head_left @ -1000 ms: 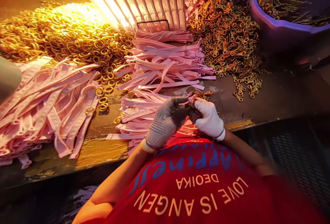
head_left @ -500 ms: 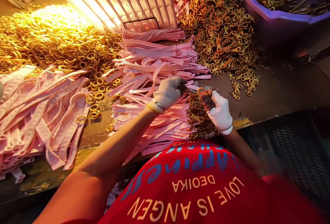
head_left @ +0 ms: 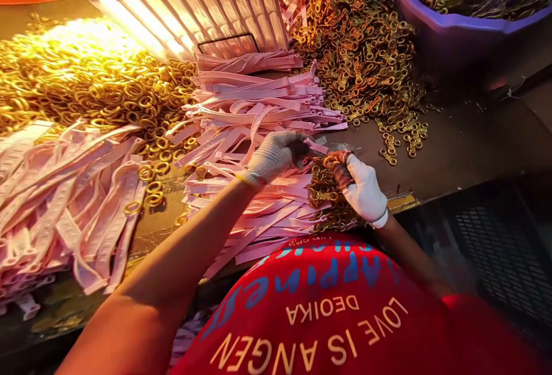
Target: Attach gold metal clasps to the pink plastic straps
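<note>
Our left hand point(head_left: 273, 156), fingers curled in, seems to grip a pink strap point(head_left: 318, 146), its tip pointing to four o'clock; our right hand point(head_left: 364, 190), nearer that tip, pinches a brass clasp point(head_left: 330, 161).

Bright glare at left — brown worktable point(head_left: 452, 156), darkness below.

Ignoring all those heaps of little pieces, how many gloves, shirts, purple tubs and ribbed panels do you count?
Gloves: 2 (left glove, right glove)
Red shirt: 1
Purple tub: 1
Ribbed panel: 1
Total: 5
</note>
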`<state>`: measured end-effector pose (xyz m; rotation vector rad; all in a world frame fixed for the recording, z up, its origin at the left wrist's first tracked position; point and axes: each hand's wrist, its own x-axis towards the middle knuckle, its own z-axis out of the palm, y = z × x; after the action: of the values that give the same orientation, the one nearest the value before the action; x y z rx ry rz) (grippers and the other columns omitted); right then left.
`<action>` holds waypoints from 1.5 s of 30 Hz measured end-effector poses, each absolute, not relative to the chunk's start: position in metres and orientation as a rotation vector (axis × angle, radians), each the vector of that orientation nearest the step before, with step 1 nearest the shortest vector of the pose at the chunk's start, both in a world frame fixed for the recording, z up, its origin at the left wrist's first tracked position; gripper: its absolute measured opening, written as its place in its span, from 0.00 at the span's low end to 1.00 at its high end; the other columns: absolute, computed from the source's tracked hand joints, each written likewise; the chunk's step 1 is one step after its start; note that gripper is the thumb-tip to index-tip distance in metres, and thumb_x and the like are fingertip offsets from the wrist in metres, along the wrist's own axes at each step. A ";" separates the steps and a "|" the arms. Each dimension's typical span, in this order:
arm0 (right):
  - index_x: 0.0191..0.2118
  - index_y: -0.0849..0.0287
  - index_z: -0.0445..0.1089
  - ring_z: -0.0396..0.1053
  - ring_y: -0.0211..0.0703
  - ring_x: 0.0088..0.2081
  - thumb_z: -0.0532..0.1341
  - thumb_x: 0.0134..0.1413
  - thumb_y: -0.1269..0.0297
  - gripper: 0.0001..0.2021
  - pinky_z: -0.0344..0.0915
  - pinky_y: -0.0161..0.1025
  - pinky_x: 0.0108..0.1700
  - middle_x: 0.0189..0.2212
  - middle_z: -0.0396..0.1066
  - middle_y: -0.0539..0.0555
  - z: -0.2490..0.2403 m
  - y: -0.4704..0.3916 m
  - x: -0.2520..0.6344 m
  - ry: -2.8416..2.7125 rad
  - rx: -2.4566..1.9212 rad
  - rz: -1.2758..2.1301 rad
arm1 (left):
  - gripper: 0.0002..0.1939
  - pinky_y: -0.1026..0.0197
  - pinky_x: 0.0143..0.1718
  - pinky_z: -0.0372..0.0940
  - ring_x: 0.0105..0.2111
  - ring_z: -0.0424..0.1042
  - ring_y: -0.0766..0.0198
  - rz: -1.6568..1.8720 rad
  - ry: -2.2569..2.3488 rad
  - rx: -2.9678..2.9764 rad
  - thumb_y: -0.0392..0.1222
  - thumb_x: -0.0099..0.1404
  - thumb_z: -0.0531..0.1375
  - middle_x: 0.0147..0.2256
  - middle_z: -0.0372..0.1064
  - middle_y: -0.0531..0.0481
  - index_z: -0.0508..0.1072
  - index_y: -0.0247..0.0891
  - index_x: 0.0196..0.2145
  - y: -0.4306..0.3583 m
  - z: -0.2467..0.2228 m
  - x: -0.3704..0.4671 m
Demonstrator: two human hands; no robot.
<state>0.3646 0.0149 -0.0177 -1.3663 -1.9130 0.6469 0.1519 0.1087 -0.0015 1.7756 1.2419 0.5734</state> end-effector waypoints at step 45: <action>0.45 0.57 0.68 0.70 0.41 0.32 0.63 0.59 0.68 0.09 0.61 0.34 0.36 0.33 0.77 0.51 0.014 0.021 0.314 -2.443 -1.185 0.891 | 0.17 0.62 0.25 0.50 0.22 0.59 0.66 0.710 1.244 1.717 0.48 0.71 0.57 0.21 0.63 0.54 0.69 0.39 0.26 -0.004 0.029 0.111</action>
<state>0.3142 0.0206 0.0137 -1.1848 -2.4434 0.8912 0.1106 -0.0042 0.0290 1.7168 1.2442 0.7098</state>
